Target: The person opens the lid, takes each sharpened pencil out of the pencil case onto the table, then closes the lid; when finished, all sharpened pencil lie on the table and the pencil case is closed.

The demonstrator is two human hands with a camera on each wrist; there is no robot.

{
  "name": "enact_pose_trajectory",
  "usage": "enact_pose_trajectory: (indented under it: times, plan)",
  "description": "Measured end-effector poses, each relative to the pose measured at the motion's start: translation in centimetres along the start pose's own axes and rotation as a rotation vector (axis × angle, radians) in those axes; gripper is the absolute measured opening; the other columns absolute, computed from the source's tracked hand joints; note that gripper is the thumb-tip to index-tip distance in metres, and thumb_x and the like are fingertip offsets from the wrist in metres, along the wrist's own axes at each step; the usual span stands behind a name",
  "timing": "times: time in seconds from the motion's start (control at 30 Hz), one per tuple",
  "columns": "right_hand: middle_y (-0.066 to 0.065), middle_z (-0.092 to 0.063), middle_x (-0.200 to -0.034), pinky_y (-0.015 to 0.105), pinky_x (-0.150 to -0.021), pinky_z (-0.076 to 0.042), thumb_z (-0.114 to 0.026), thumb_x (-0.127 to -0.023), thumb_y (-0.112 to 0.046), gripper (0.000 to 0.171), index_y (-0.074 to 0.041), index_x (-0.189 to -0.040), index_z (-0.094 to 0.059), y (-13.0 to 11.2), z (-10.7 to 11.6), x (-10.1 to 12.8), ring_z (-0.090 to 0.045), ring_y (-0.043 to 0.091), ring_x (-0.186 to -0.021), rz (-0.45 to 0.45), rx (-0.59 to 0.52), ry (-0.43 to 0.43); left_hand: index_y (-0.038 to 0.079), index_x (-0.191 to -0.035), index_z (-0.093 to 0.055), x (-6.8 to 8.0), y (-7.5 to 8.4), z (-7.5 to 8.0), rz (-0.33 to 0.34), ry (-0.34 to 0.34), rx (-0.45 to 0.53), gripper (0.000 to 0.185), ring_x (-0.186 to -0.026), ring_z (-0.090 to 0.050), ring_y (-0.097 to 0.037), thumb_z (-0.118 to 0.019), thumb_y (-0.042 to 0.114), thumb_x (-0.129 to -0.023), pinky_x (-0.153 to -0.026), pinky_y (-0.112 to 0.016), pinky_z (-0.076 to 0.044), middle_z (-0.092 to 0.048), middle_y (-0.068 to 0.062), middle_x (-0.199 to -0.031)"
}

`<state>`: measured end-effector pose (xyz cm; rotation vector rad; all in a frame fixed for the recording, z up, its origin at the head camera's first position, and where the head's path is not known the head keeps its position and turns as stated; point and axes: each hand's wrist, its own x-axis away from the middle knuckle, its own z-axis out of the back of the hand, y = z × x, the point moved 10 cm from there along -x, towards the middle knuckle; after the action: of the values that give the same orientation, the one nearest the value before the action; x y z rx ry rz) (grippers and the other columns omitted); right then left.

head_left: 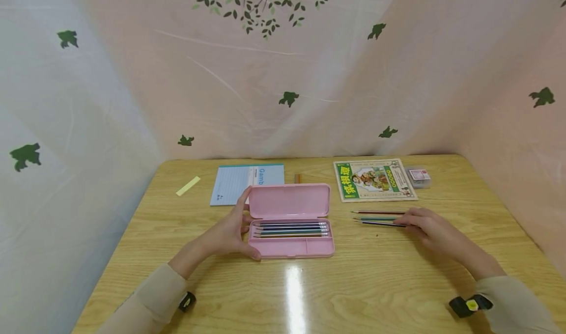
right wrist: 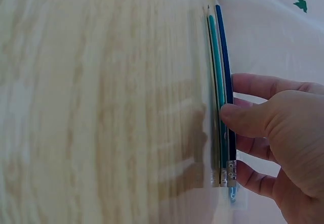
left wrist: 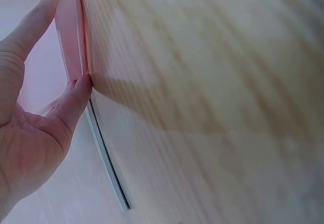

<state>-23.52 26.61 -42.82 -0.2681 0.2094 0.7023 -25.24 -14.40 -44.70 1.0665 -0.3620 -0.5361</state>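
An open pink pencil case (head_left: 289, 201) lies on the table with several pencils (head_left: 292, 230) in its back compartment. My left hand (head_left: 227, 233) holds the case by its left side, thumb at the front corner and index finger up by the raised lid. In the left wrist view, fingers (left wrist: 71, 100) touch the case's edge. To the right, my right hand (head_left: 426, 226) pinches a dark blue pencil (right wrist: 224, 52) between thumb and fingers. Right beside it are a teal pencil (right wrist: 216, 57) and, a little farther back, a dark red pencil (head_left: 378, 212).
Behind the case lie a light blue notebook (head_left: 230, 184) and a small orange-brown item (head_left: 298, 178). A pale yellow strip (head_left: 187, 186) is at the left. An illustrated booklet (head_left: 376, 180) and a small clear box (head_left: 418, 177) sit at the back right. Curtains (head_left: 287, 127) enclose the table.
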Motion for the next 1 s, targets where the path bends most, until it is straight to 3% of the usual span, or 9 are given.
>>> enact_pose_trajectory:
  times: [0.2, 0.4, 0.8, 1.0]
  plan:
    - [0.003, -0.067, -0.099, 0.049, -0.076, -0.058, -0.076, -0.081, 0.011, 0.037, -0.012, -0.11, -0.076, 0.53, -0.63, 0.02, -0.065, 0.026, -0.091, -0.015, 0.017, -0.043, 0.039, -0.158, 0.019, -0.04, -0.07, 0.09, 0.014, 0.01, -0.02, 0.156, -0.126, -0.057, -0.028, -0.101, 0.015, -0.06, -0.106, -0.043, -0.048, -0.038, -0.015, -0.141]
    - [0.002, -0.067, -0.098, 0.045, -0.073, -0.058, -0.077, -0.081, 0.009, 0.035, -0.011, -0.109, -0.077, 0.61, -0.66, -0.19, -0.064, 0.021, -0.088, -0.021, 0.024, -0.028, 0.041, -0.157, 0.018, -0.06, -0.24, 0.12, 0.027, 0.012, -0.021, 0.157, -0.126, -0.057, -0.025, -0.101, 0.015, -0.059, -0.106, -0.041, -0.047, -0.037, -0.013, -0.142]
    - [0.003, -0.067, -0.099, 0.044, -0.071, -0.057, -0.077, -0.08, 0.01, 0.034, -0.008, -0.109, -0.077, 0.79, -0.62, -0.35, -0.064, 0.021, -0.087, -0.033, 0.016, -0.024, 0.033, -0.159, 0.019, -0.11, -0.13, -0.12, 0.016, -0.005, 0.018, 0.156, -0.125, -0.057, -0.026, -0.1, 0.011, -0.061, -0.105, -0.039, -0.049, -0.036, -0.013, -0.143]
    - [0.002, -0.068, -0.099, 0.043, -0.071, -0.057, -0.077, -0.08, 0.011, 0.035, -0.01, -0.108, -0.077, 0.68, -0.53, -0.42, -0.064, 0.019, -0.088, -0.037, 0.006, -0.022, 0.04, -0.157, 0.018, -0.06, -0.33, -0.08, 0.031, 0.0, 0.0, 0.155, -0.125, -0.057, -0.025, -0.1, 0.015, -0.06, -0.106, -0.039, -0.049, -0.036, -0.013, -0.142]
